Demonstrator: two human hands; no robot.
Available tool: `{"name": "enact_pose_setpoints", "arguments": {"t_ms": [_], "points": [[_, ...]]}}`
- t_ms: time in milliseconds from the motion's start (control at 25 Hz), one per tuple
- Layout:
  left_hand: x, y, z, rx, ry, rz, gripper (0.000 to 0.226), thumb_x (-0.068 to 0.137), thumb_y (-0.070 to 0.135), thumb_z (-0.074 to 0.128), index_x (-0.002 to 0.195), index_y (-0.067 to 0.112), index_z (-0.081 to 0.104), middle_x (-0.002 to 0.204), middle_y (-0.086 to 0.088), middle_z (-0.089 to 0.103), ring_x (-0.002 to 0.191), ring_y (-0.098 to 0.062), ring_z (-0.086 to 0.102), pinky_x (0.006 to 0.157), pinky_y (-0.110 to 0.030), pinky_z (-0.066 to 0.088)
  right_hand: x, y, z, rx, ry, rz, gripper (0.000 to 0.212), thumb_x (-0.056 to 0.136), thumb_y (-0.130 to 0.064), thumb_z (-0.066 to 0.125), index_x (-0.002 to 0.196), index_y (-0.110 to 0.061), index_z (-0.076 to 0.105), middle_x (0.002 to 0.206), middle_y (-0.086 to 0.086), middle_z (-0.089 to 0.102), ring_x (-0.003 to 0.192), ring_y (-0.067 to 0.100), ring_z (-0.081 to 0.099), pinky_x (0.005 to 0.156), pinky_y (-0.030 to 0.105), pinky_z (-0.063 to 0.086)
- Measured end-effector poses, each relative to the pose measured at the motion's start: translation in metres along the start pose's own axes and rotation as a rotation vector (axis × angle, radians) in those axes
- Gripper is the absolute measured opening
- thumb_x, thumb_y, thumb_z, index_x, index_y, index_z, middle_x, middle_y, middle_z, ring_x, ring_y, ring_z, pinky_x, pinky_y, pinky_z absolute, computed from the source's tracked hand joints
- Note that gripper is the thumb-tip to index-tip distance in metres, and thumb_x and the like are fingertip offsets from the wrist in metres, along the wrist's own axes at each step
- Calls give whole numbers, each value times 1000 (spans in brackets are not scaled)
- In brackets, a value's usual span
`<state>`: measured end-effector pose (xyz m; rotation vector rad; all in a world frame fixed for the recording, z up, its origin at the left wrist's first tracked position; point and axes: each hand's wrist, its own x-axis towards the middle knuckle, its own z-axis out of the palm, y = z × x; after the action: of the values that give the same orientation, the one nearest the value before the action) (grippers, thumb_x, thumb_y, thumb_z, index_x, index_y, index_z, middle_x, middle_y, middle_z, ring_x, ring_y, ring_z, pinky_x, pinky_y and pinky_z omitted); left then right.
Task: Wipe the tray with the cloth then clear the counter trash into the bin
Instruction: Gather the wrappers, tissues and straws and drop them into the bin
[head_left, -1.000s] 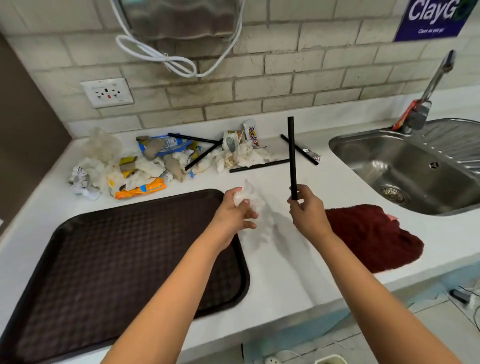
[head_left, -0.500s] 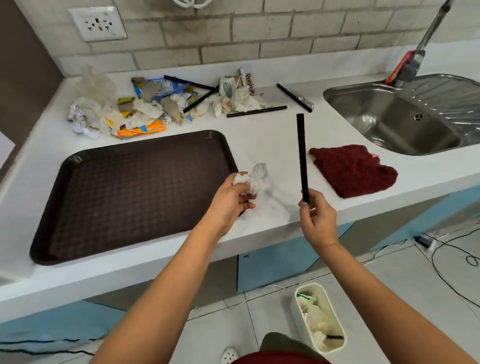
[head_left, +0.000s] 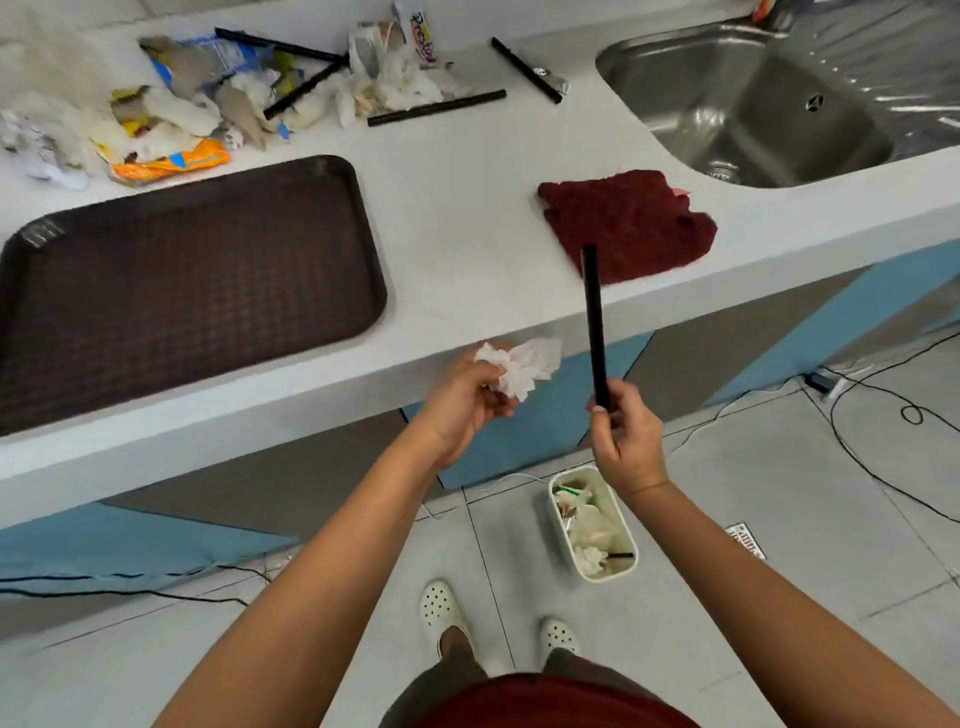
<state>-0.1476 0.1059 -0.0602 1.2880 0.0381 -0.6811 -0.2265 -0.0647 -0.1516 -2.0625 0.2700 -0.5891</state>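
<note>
I see the left hand (head_left: 462, 397) clutching a crumpled tissue (head_left: 522, 366) and the right hand (head_left: 623, 436) pinching 1 black straw (head_left: 592, 322) upright, both off the counter edge (head_left: 311, 374) above the floor. The bin (head_left: 558, 525) sits below, holding paper. Tray (head_left: 182, 280), red cloth (head_left: 628, 223) and trash pile (head_left: 218, 104) lie on the counter.

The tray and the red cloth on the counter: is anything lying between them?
No. In the head view, only bare white counter lies between the brown tray and the red cloth. The trash pile sits further back.
</note>
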Motion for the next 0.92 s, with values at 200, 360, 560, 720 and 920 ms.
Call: {"name": "enact_pose_setpoints", "arguments": {"t_ms": [200, 360, 560, 720, 920], "points": [[9, -98, 59, 177, 131, -237, 20, 91, 3, 43, 110, 7, 42, 82, -8, 57, 56, -11, 57, 49, -20, 46, -88, 106, -82, -198, -209, 314, 26, 88, -2, 50, 113, -4, 56, 83, 6, 63, 72, 29, 61, 65, 37, 49], [13, -163, 69, 245, 204, -338, 17, 89, 6, 52, 104, 12, 50, 88, -6, 61, 67, -13, 57, 59, -23, 47, -152, 159, -124, -386, -266, 569, 28, 86, -7, 53, 113, -12, 60, 84, 13, 67, 64, 24, 55, 63, 26, 40], [27, -218, 65, 299, 219, -444, 26, 88, 1, 51, 109, 17, 50, 113, -12, 58, 86, -21, 58, 63, -26, 47, -194, 196, -123, -341, -405, 939, 29, 87, -8, 50, 114, -13, 60, 85, 10, 59, 57, 22, 52, 55, 24, 39], [50, -259, 57, 344, 231, -497, 28, 87, 0, 52, 114, 7, 49, 110, -12, 58, 83, -17, 60, 59, -22, 49, -205, 230, -95, -241, -430, 1159, 37, 87, 0, 48, 121, -8, 57, 99, 15, 58, 69, 25, 51, 56, 24, 38], [89, -310, 41, 447, 162, -519, 23, 86, 3, 58, 106, 11, 51, 108, -10, 58, 88, -18, 59, 61, -23, 47, -210, 279, -58, -194, -382, 1243, 48, 89, 1, 42, 131, -21, 51, 112, 18, 59, 68, 22, 54, 56, 23, 41]]}}
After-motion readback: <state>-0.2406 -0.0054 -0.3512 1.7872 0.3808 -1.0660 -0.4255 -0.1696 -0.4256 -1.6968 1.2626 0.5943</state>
